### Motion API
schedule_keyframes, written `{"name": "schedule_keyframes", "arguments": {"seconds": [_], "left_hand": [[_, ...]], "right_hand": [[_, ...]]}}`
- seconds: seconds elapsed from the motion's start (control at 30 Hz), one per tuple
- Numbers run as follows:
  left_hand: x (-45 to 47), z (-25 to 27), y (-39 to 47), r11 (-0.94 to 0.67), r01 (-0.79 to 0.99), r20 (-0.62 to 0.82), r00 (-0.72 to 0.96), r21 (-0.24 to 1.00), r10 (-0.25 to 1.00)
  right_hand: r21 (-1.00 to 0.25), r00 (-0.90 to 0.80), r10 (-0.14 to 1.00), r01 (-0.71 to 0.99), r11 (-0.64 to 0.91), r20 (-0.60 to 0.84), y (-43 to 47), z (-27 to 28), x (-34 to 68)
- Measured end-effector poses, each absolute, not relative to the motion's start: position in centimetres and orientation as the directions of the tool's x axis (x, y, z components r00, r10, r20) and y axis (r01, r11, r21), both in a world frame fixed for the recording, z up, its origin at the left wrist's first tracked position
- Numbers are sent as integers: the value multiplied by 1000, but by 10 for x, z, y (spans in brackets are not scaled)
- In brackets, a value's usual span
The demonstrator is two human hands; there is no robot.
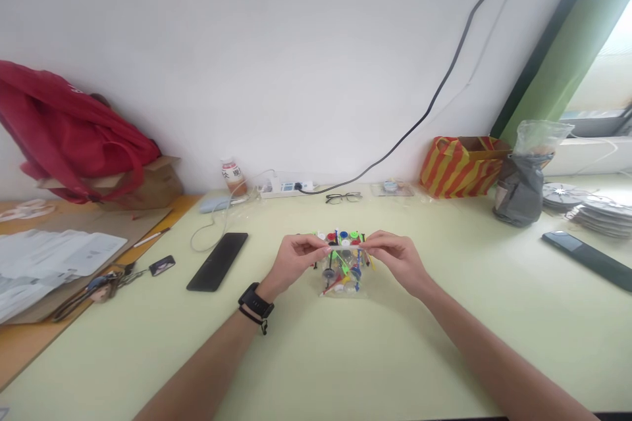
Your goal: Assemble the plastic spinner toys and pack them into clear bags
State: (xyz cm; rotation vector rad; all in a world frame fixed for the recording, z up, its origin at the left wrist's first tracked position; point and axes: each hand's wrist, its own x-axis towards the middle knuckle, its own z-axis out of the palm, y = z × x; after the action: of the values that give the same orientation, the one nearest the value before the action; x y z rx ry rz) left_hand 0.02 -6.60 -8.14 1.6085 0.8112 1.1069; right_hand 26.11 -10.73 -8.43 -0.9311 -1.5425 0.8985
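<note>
A small clear plastic bag [344, 292] hangs or rests at the middle of the table, its top edge stretched between my two hands. Coloured plastic pieces, red, green, blue, white and black, show through it. My left hand [297, 262] pinches the left end of the whitish top edge between thumb and fingers. At the right end, my right hand [397, 260] pinches the same edge. More coloured pieces [344, 235] show just behind the bag's edge; whether they lie inside or on the table I cannot tell. A black watch [256, 300] is on my left wrist.
Left of my hands lies a black phone [217, 262]; another phone [587, 258] lies far right. Along the wall stand a bottle [234, 179], a power strip [287, 189], glasses [343, 197], a striped bag [459, 168] and a grey bag [519, 191]. Stacked reels [606, 216] sit right.
</note>
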Motion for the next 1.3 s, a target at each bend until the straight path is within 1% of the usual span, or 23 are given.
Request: {"name": "schedule_keyframes", "arguments": {"seconds": [0.1,0.17,0.3,0.37,0.43,0.57,0.73,0.87,0.93,1.0,1.07,1.2,1.3], "left_hand": [[2,-80,-67,-297,-2,277,365,955,889],[2,-79,-66,-323,36,285,384,946,878],[1,-83,-63,-426,173,326,416,888,849],[-1,-85,-61,-444,214,328,420,870,846],[-2,-87,-60,-440,227,319,423,869,848],[-2,-87,-60,-415,207,301,424,886,854],[1,-85,-65,-397,161,294,440,904,848],[5,-85,-68,-454,191,332,453,870,827],[7,-85,-69,-495,201,368,453,845,812],[7,-85,-68,-505,192,383,445,842,809],[7,-84,-68,-464,170,351,446,870,823],[5,-82,-69,-332,116,244,464,936,851],[4,-79,-71,-285,81,215,471,955,856]], "right_hand": [[-906,-135,908,102,411,397,-107,-83,260],[-910,-134,915,120,397,381,-107,-83,258],[-873,-120,910,255,415,397,-106,-86,255],[-850,-116,904,311,426,411,-106,-87,255],[-844,-116,903,325,427,413,-106,-87,254],[-866,-145,913,290,407,380,-108,-86,254],[-922,-164,940,201,330,301,-107,-86,253],[-940,-184,941,140,310,283,-107,-86,252],[-942,-195,940,131,309,281,-109,-85,251],[-941,-195,939,130,312,284,-110,-83,251],[-946,-199,940,114,302,276,-111,-81,251],[-964,-222,946,69,258,237,-112,-78,252],[-968,-213,951,63,242,224,-112,-79,253]]}}
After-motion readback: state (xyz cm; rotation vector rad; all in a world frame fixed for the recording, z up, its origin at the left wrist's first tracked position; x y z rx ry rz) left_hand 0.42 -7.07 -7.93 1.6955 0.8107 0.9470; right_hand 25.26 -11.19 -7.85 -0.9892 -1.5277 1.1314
